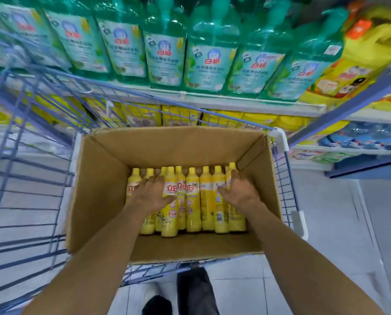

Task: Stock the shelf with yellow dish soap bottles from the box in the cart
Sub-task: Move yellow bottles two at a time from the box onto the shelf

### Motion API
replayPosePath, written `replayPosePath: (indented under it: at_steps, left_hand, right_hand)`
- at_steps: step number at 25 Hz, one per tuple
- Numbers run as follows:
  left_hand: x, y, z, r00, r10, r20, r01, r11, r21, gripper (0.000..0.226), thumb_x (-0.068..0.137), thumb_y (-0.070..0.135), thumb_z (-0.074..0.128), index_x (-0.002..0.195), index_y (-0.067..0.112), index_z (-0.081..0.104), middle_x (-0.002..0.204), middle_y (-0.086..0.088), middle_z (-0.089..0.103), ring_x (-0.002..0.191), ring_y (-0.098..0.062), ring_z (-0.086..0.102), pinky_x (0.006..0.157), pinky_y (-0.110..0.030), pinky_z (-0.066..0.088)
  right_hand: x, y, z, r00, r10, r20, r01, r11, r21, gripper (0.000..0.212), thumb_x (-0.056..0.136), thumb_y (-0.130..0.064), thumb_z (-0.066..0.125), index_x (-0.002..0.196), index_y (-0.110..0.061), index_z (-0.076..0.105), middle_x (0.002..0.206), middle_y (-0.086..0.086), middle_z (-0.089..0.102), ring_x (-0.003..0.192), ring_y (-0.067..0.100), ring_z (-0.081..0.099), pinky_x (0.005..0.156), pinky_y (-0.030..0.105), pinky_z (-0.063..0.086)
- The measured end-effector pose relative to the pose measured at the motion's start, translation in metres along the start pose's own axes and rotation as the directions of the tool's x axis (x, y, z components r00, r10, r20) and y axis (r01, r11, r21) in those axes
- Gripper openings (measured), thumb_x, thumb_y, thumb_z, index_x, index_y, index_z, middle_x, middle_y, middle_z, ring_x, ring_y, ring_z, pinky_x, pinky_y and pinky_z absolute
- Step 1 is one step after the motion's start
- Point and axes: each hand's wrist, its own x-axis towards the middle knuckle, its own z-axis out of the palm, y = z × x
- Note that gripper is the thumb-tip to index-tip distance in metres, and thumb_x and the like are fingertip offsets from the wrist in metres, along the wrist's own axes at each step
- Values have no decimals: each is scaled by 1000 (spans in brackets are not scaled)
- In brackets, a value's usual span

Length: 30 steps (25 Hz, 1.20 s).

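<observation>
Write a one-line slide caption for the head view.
Left hand and right hand rest on yellow dish soap bottles lying in a cardboard box in the blue wire cart, shelf ahead.

Fig.: retail shop aisle. Shelf [235, 99] w/ rows of identical green detergent bottles [165, 53], yellow packs [180, 115] below; blue wire cart [30, 155] on tiled floor [326, 223].

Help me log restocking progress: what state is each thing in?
Blue wire cart, loaded.
Brown cardboard box, open, inside cart.
Yellow dish soap bottles, lying flat in box.
Left hand, fingers laid on bottles.
Right hand, fingers laid on bottles.
Green plastic bottles, upright, in a row.
</observation>
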Motion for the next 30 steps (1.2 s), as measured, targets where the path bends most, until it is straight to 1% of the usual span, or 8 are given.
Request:
replayPosePath:
  at_steps: [4, 7, 12, 16, 19, 23, 26, 30]
  left_hand:
    - [59, 0, 30, 999, -34, 10, 35, 992, -120, 77, 86, 59, 64, 136, 6, 39, 139, -19, 50, 128, -39, 49, 99, -48, 47]
    - [86, 6, 55, 994, -107, 29, 111, 962, -248, 82, 82, 50, 75, 137, 4, 37, 138, -21, 48, 126, -41, 51, 99, -47, 48]
    - [111, 18, 78, 975, -206, -84, 169, 931, -322, 74, 75, 38, 83, 129, 5, 45, 129, -19, 54, 118, -39, 56, 92, -45, 49]
    - [113, 14, 75, 958, -280, -67, 211, 842, -497, 79, 65, 33, 87, 127, 11, 43, 118, -15, 61, 109, -39, 60, 84, -42, 51]
    - [89, 8, 55, 955, -273, -112, 136, 743, -655, 80, 60, 22, 89, 128, 14, 46, 110, -10, 64, 103, -35, 62, 83, -42, 53]
    - [36, 12, -3, 963, -153, -221, -37, 739, -672, 63, 53, 20, 87, 106, 16, 54, 98, -5, 65, 94, -27, 62, 71, -34, 47]
    - [-13, 24, -74, 936, -65, -345, -200, 708, -677, 60, 57, 13, 89, 107, 18, 57, 98, -1, 66, 92, -23, 61, 72, -31, 44]
    - [-90, 45, -190, 870, 93, -485, -419, 657, -626, 66, 59, 10, 92, 112, 22, 55, 98, 3, 63, 88, -15, 62, 71, -23, 45]
  right_hand:
    - [52, 9, 22, 996, 88, -20, -84, 988, 131, 68, 89, -47, 68, 137, -5, 45, 134, 21, 52, 121, 40, 55, 95, 41, 48]
    - [73, 14, 35, 989, 132, -74, -120, 982, 143, 61, 88, -41, 71, 132, -5, 49, 131, 21, 55, 123, 41, 55, 97, 41, 47]
    - [103, 25, 54, 997, 53, -50, -42, 981, 187, 64, 80, -45, 79, 130, -12, 57, 129, 18, 61, 124, 39, 54, 97, 38, 46]
    - [108, 19, 50, 997, 73, -8, -69, 966, 250, 65, 70, -45, 85, 123, -16, 61, 125, 16, 64, 118, 38, 59, 91, 37, 52]
    - [89, 18, 29, 998, 58, -6, -54, 950, 308, 69, 70, -37, 87, 130, -15, 59, 130, 15, 61, 123, 35, 56, 95, 33, 47]
    - [38, 2, -27, 982, -157, -107, 185, 923, 337, 63, 66, -32, 91, 123, -18, 67, 116, 6, 72, 112, 24, 65, 82, 25, 43]
    - [-11, -26, -80, 924, -292, -247, 372, 836, 405, 64, 64, -28, 94, 122, -17, 69, 113, 3, 72, 104, 19, 66, 83, 25, 44]
    - [-76, -72, -167, 840, -416, -349, 542, 675, 500, 75, 60, -31, 95, 126, -13, 65, 120, 5, 70, 110, 22, 68, 96, 37, 54]
